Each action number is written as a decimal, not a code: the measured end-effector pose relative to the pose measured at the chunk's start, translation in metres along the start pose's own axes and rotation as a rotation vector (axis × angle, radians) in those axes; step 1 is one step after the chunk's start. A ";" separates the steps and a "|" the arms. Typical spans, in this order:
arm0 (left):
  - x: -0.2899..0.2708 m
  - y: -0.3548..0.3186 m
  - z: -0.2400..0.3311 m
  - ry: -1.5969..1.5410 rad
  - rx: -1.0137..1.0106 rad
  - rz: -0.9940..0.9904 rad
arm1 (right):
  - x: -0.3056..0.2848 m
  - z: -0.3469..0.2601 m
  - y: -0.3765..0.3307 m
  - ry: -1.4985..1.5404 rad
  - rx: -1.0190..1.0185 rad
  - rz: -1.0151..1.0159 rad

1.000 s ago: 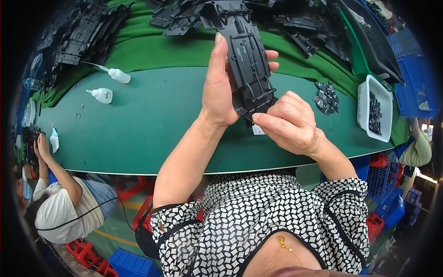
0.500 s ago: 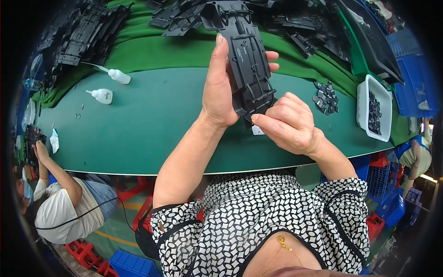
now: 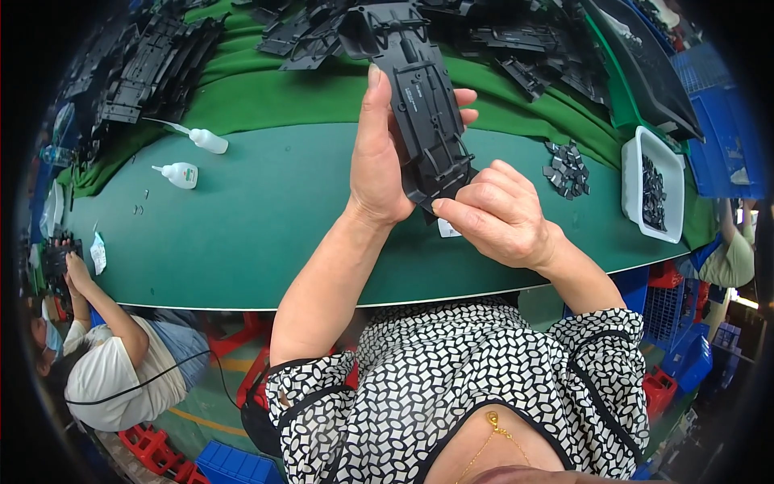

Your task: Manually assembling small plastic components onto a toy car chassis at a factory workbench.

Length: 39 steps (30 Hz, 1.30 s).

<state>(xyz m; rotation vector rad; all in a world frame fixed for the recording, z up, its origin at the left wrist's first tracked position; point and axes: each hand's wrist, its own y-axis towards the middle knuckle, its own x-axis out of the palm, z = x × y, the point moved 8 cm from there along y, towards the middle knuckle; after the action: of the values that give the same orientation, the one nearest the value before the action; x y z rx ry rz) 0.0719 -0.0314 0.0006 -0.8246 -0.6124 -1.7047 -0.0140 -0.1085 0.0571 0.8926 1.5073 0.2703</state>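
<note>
Head view, hands
Left hand (image 3: 379,173): closed around the long black plastic frame (image 3: 423,113), thumb up along the frame's left edge, fingertips showing past its right edge.
Right hand (image 3: 498,216): curled, thumb and fingertips pinched at the frame's lower end; whether a small piece sits between them cannot be told.
Frame: held lengthwise above the green table (image 3: 242,234), upper end pointing away from the person, ribbed inner face toward the camera, lower end between the two hands.

Head view, table
Pile of frames (image 3: 516,40): more black mouldings lie heaped along the far edge, on a darker green cloth.
Left stack (image 3: 153,64): another heap of black parts at the far left.
Clips (image 3: 567,168): a small scatter of dark pieces on the table, right of the hands.
White tray (image 3: 651,194): rectangular, holding more small dark pieces, just right of the clips.
Bottles (image 3: 193,157): two small white squeeze bottles with thin nozzles lie on their sides, well left of the hands.
White label (image 3: 448,229): a small tag on the table under the right hand.

Head view, surroundings
Co-worker (image 3: 113,363): another person in a white top sits at lower left, one hand raised to the table's left end.
Blue crates (image 3: 730,137): stacked at far right.
</note>
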 end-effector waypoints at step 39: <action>0.007 -0.014 0.031 0.290 0.408 -0.038 | 0.029 0.036 -0.044 1.042 1.223 -0.030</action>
<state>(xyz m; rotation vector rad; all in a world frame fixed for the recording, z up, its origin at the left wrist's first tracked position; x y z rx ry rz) 0.0640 -0.0081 0.0254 -0.2728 -0.7438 -1.6178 0.0063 -0.1305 0.0007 1.8328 2.7252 -0.3495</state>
